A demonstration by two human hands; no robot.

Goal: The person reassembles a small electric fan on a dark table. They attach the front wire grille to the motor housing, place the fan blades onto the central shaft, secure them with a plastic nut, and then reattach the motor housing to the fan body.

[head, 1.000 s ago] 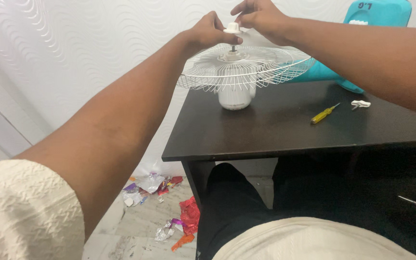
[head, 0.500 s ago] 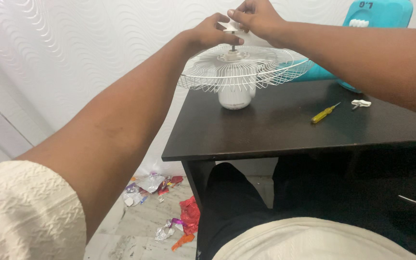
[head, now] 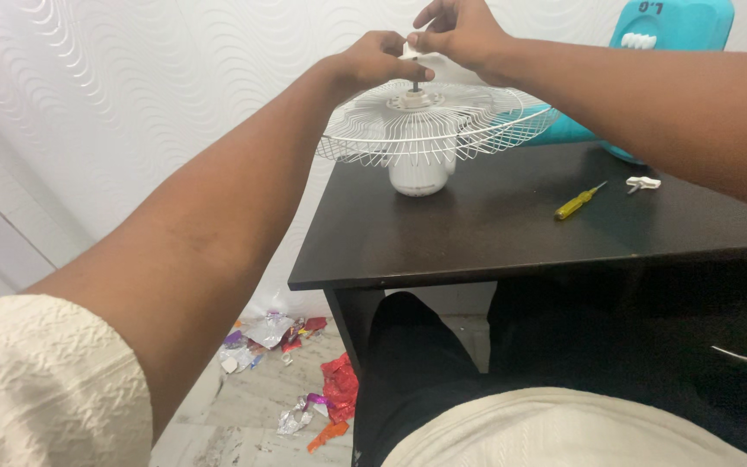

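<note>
Head view: both hands, left (head: pixel 373 59) and right (head: pixel 458 33), pinching white cap (head: pixel 411 50) above wire fan guard (head: pixel 430 121); teal package (head: pixel 667 35) behind.

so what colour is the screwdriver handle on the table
Yellow; the screwdriver shows best in the head view.

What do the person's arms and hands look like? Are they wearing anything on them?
Both arms are bare from above the elbow down. The left arm comes out of a short cream sleeve with a bumpy woven texture. The left hand and right hand show no gloves; no rings, watch or bracelets are visible.
</note>
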